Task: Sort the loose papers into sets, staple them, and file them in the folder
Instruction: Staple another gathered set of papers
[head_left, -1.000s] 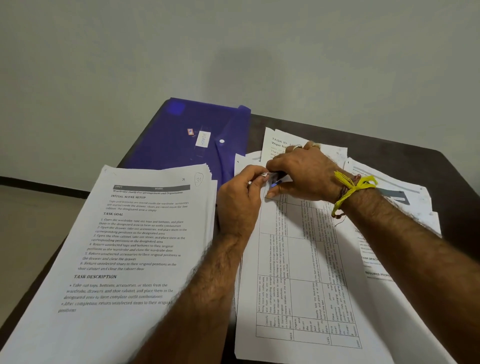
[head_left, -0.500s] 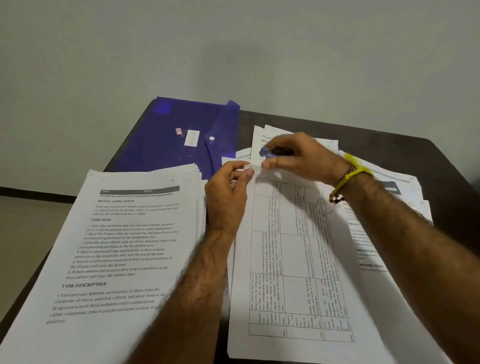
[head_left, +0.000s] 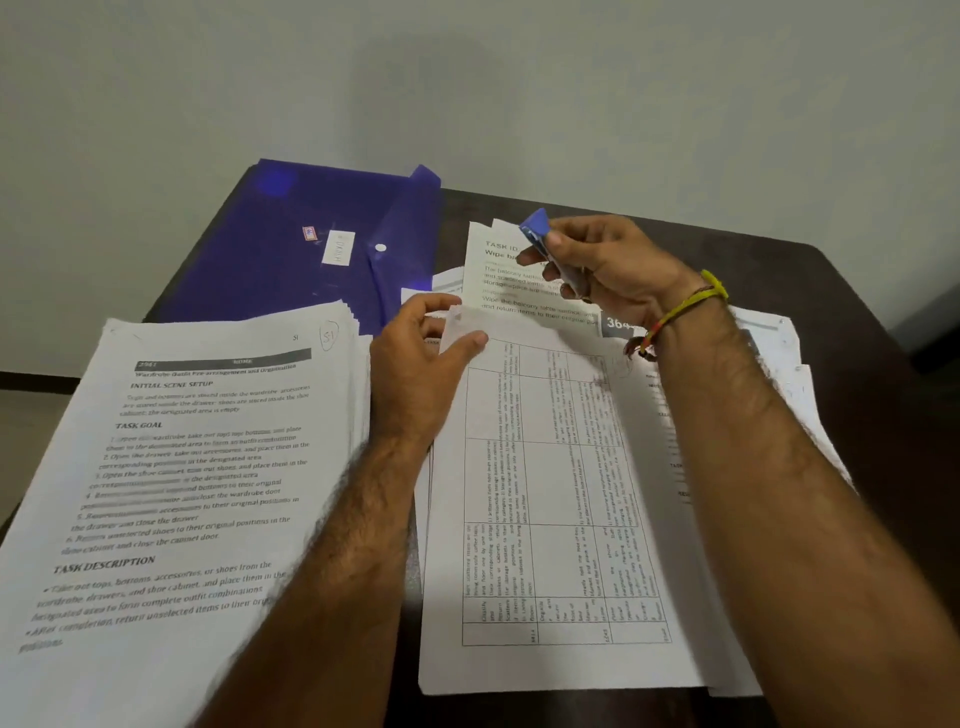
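Note:
My right hand (head_left: 618, 265) grips a small blue stapler (head_left: 540, 234) and holds it raised above the far papers. My left hand (head_left: 421, 353) pinches the top left corner of a paper set with a printed table (head_left: 545, 493), which lies in the middle of the dark table (head_left: 831, 280). A thick stack of printed sheets (head_left: 182, 467) lies at the left. The blue plastic folder (head_left: 311, 244) lies at the far left, its flap open.
More loose sheets (head_left: 519, 270) lie beyond the table-printed set, under my right hand. Other papers (head_left: 769, 353) spread out at the right under my right forearm. A pale wall stands behind the table, and floor shows at the far left.
My right hand has lifted the stapler up and away from the corner of the table-printed set. My left hand still pinches that corner.

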